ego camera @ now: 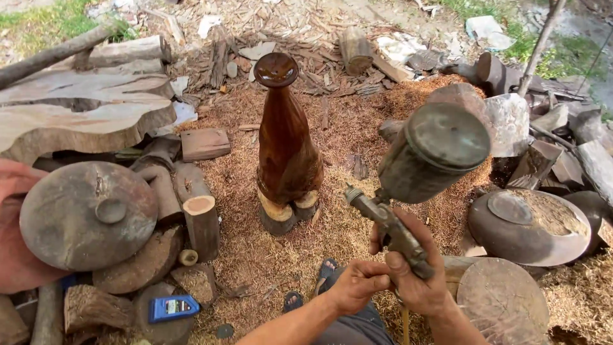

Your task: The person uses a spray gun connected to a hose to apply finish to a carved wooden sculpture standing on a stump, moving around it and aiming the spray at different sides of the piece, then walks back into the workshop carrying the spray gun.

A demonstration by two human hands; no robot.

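Note:
My right hand [418, 278] grips the handle of a worn metal spray gun [389, 227]. Its round cup [434, 153] tilts up to the right and its nozzle points left. My left hand [356, 285] is curled closed against the bottom of the gun's handle, touching my right hand. Beyond the nozzle, a tall, glossy dark brown wooden vase [285, 144] stands upright on a small stump [284, 214] on the sawdust. My sandalled feet [325, 269] show below the hands.
A round wooden lid [86, 214] lies at the left beside a reddish shape [13, 243] I cannot identify. Cut logs [203, 223], wood slabs [76, 115] and a small blue container [172, 308] are at the left. A shallow wooden bowl [530, 227] and more blocks lie at the right.

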